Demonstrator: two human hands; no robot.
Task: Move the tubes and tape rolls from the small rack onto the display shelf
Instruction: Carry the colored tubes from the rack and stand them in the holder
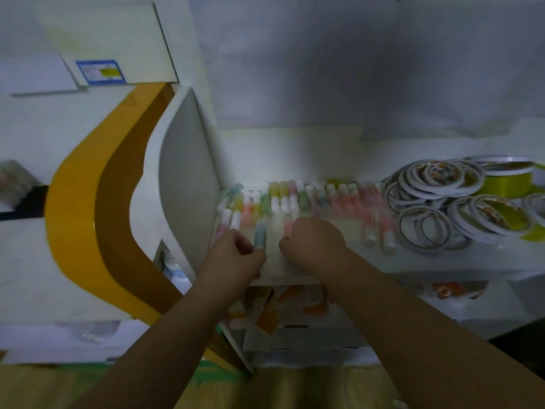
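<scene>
White display shelf point(324, 261) at frame centre | pale blue plastic tube point(260, 233) pinched by left hand point(236, 258), long axis upward | right hand point(314, 239) curled, contents hidden.

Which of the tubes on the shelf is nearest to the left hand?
The pale blue tube, lying alone in front of the rows, right beside the left hand.
</scene>
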